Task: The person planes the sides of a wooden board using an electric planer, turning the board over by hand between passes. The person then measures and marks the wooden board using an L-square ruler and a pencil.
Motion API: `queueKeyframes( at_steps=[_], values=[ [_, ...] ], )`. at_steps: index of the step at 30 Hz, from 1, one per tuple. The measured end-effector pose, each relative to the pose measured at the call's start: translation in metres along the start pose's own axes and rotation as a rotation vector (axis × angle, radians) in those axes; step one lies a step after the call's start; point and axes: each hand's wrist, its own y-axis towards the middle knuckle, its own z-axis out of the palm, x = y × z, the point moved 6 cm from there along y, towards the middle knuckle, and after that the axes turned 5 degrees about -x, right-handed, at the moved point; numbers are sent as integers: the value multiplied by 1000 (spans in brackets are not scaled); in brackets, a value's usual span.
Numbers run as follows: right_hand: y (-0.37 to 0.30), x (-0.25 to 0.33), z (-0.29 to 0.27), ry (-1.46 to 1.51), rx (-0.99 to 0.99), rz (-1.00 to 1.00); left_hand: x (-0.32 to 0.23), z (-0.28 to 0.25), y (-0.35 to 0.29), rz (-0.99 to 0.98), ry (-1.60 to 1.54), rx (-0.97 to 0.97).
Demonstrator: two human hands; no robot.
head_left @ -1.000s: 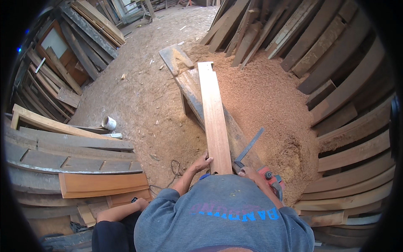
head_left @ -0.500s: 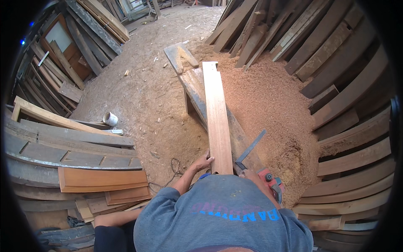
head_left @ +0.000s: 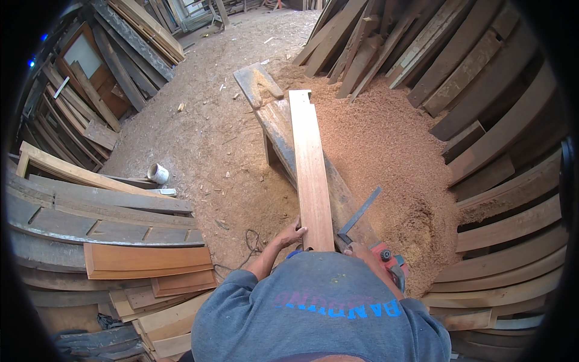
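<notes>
A long, pale reddish wooden plank lies lengthwise on a worn wooden bench, with a notch cut in its far right corner. My left hand grips the plank's left edge near my body, thumb on top and fingers partly hidden beneath. To the right of the plank, my right hand is closed at the dark stock of a try square. The square's metal blade slants away to the right. Beside that hand sits a red and black electric planer, partly covered by my forearm. My torso hides the plank's near end.
Wood shavings cover the floor right of the bench. Boards lean along the right side. Panels and planks are stacked at left, near a white bucket. A dark cord lies on the floor left of the bench.
A bare limb and dark cloth at the lower left have gone out of view, uncovering stacked boards. Both hands, the plank and the square hold nearly the same places.
</notes>
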Motion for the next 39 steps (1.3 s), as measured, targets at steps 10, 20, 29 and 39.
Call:
queueKeyframes(
  at_steps=[10, 20, 29, 39],
  values=[
    [-6, 8, -9, 14, -9, 16, 2, -1, 3, 3, 41, -21],
    [3, 1, 8, -73, 39, -37, 37, 7, 4, -234, -85, -79],
    [-9, 24, -6, -74, 74, -38, 77, 6, 13, -347, -342, -42],
    [-23, 34, -19, -208, -189, 178, 81, 5, 13, -370, -392, 0]
  ],
)
